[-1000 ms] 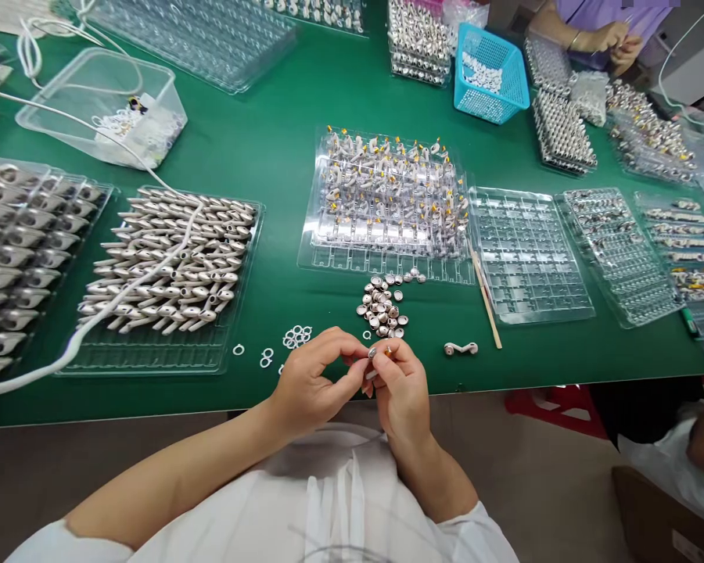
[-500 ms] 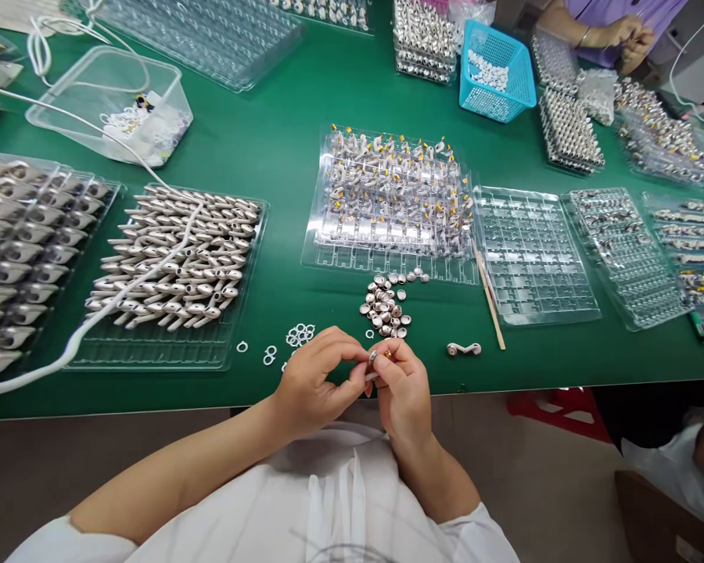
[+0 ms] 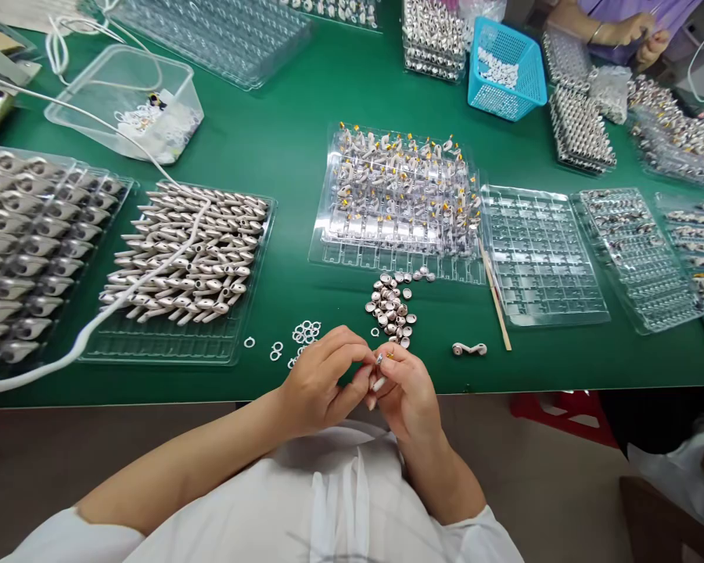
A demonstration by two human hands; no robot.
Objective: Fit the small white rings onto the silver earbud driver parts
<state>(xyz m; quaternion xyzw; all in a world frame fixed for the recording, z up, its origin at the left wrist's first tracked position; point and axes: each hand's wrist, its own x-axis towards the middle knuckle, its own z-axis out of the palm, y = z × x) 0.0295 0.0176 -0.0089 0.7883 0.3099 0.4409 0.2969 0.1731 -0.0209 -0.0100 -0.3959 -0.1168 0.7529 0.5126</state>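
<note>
My right hand (image 3: 407, 391) pinches a small white earbud piece (image 3: 378, 384) with a pale stem and a bit of orange at its top. The fingertips of my left hand (image 3: 325, 383) are drawn together against its left side; what they hold, if anything, is hidden. Just beyond my hands lies a pile of small beige caps (image 3: 390, 304). White rings (image 3: 306, 331) are scattered by my left hand, some partly covered by it. To the right of my right hand rests a pair of joined earbud pieces (image 3: 469, 349).
Ahead stands a clear tray of earbud parts with orange tabs (image 3: 399, 188). A wooden stick (image 3: 495, 297) lies beside a clear tray (image 3: 545, 258). Left, a white cable (image 3: 170, 262) crosses a tray of beige stems (image 3: 235, 344). A blue basket (image 3: 508, 102) stands near a co-worker's hands (image 3: 639, 39).
The earbud piece has turned in my right fingers, so its pale stem shows more. My left fingertips have shifted on it. The whole view has moved slightly.
</note>
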